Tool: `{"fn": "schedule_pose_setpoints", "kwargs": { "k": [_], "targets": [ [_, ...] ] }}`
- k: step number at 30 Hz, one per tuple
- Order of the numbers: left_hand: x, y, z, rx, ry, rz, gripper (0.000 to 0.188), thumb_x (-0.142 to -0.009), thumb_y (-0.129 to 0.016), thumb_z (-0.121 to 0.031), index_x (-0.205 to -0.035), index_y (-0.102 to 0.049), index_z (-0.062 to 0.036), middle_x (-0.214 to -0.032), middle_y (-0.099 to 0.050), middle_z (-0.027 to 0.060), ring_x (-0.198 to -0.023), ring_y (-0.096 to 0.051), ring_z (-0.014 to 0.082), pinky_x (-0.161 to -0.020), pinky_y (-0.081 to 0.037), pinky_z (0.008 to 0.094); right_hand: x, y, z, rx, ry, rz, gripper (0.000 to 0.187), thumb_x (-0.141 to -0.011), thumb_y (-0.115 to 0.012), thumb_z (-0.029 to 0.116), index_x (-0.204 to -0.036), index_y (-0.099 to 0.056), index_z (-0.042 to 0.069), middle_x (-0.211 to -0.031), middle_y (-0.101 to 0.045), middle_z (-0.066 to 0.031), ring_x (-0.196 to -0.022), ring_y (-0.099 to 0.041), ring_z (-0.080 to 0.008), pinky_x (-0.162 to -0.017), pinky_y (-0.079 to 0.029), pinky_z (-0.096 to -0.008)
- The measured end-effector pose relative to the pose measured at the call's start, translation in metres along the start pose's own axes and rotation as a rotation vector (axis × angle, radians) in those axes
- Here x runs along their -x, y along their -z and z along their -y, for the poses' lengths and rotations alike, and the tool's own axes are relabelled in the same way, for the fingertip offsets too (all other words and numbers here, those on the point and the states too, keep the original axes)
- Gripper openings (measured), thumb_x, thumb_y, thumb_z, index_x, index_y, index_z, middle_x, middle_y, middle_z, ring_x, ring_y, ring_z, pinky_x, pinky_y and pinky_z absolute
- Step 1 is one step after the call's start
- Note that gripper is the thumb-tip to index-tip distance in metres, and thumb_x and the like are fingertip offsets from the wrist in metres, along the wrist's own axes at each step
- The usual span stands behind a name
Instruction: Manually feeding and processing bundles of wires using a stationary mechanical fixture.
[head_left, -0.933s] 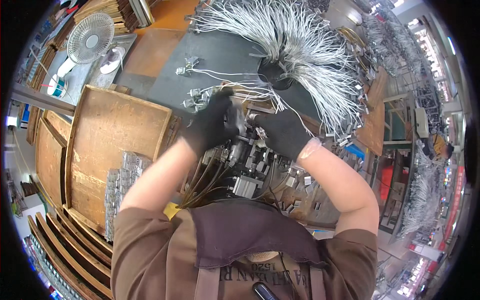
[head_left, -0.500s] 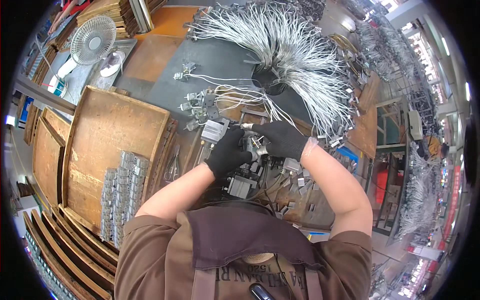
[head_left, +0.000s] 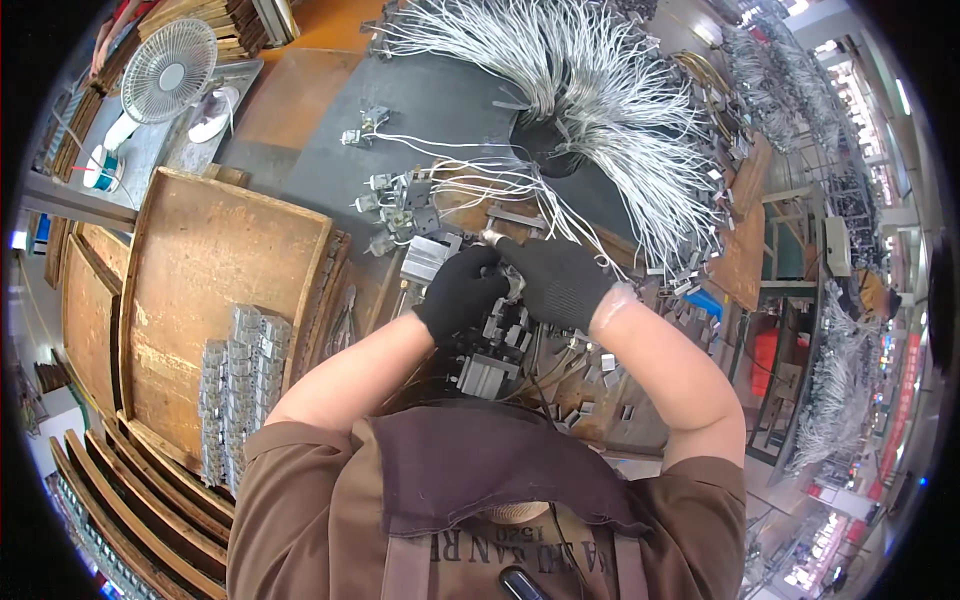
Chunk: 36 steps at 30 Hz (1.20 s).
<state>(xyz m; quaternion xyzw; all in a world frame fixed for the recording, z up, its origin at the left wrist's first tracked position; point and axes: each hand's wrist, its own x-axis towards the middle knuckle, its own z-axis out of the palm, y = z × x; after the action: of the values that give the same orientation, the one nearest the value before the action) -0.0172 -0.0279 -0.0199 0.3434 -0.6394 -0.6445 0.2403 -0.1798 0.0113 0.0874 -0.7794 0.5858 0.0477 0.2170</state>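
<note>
My left hand (head_left: 460, 292), in a black glove, is closed over the metal fixture on the bench, fingers pointing toward the other hand. My right hand (head_left: 558, 280), gloved the same with light fingertips, curls in from the right and meets it. A small silvery piece (head_left: 514, 284) shows between them; its kind is hidden by the fingers. Just left of my left hand is a ribbed metal block (head_left: 430, 258). A similar block (head_left: 486, 377) lies nearer to me. Behind the hands, white wires (head_left: 490, 180) run to several small metal assemblies (head_left: 405, 208).
A large fan of white wires (head_left: 640, 140) covers the bench's far side. Left, a wooden tray (head_left: 230, 215) carries stacked metal parts (head_left: 240, 385). Pliers (head_left: 343, 325) lie beside it. Small metal pieces (head_left: 600, 370) are scattered at right. A white fan (head_left: 170, 72) stands far left.
My right hand has turned and closed in over the fixture, covering the metal piece that showed between the fingers. My left hand stays nearly in place. The whole view has shifted slightly.
</note>
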Motion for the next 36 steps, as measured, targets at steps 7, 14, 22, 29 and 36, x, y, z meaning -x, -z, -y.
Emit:
{"fn": "schedule_pose_setpoints", "kwargs": {
  "k": [7,14,22,29,36],
  "targets": [
    [0.003,0.007,0.007,0.114,0.188,0.086,0.025,-0.078,-0.058,-0.017,-0.097,-0.061,0.0003,-0.084,-0.061,0.0109,-0.073,-0.060,0.0193,-0.067,-0.051,0.0349,0.021,0.009,-0.008,0.008,0.033,-0.334,0.033,-0.081,-0.065,0.020,-0.112,-0.062,0.008,-0.105,-0.064,-0.0132,-0.095,-0.063,-0.0319,-0.080,-0.051,-0.0410],
    [0.021,-0.021,-0.009,0.357,0.393,0.171,0.038,-0.084,-0.062,-0.023,-0.116,-0.059,-0.0032,-0.100,-0.062,0.0080,-0.086,-0.060,0.0158,-0.070,-0.054,0.0322,0.044,-0.041,0.002,-0.051,0.020,-0.255,0.040,-0.068,-0.076,0.024,-0.102,-0.064,0.007,-0.089,-0.062,-0.0124,-0.087,-0.061,-0.0332,-0.075,-0.049,-0.0424],
    [0.046,-0.008,-0.034,-0.564,-0.021,0.182,0.054,-0.083,-0.065,-0.034,-0.127,-0.050,-0.0057,-0.114,-0.058,0.0208,-0.105,-0.058,0.0386,-0.088,-0.047,0.0446,0.041,-0.078,-0.017,0.038,0.022,-0.245,0.025,-0.068,-0.073,0.020,-0.090,-0.065,0.011,-0.078,-0.063,-0.0110,-0.078,-0.063,-0.0320,-0.068,-0.050,-0.0440],
    [0.024,-0.023,0.007,-0.549,-0.028,0.091,0.046,-0.086,-0.064,-0.033,-0.122,-0.051,-0.0071,-0.113,-0.058,0.0163,-0.105,-0.058,0.0367,-0.086,-0.047,0.0453,0.022,-0.083,-0.013,0.013,-0.093,-0.247,0.023,-0.064,-0.074,0.022,-0.081,-0.063,0.010,-0.075,-0.062,-0.0108,-0.075,-0.063,-0.0332,-0.065,-0.049,-0.0449],
    [0.011,-0.025,-0.008,-0.560,0.059,0.148,0.048,-0.085,-0.065,-0.033,-0.124,-0.050,-0.0090,-0.114,-0.060,0.0142,-0.104,-0.060,0.0345,-0.087,-0.048,0.0441,0.032,-0.091,-0.020,-0.033,-0.171,-0.460,0.030,-0.060,-0.077,0.025,-0.080,-0.062,0.008,-0.078,-0.059,-0.0117,-0.076,-0.060,-0.0333,-0.067,-0.047,-0.0450]
  ]
}}
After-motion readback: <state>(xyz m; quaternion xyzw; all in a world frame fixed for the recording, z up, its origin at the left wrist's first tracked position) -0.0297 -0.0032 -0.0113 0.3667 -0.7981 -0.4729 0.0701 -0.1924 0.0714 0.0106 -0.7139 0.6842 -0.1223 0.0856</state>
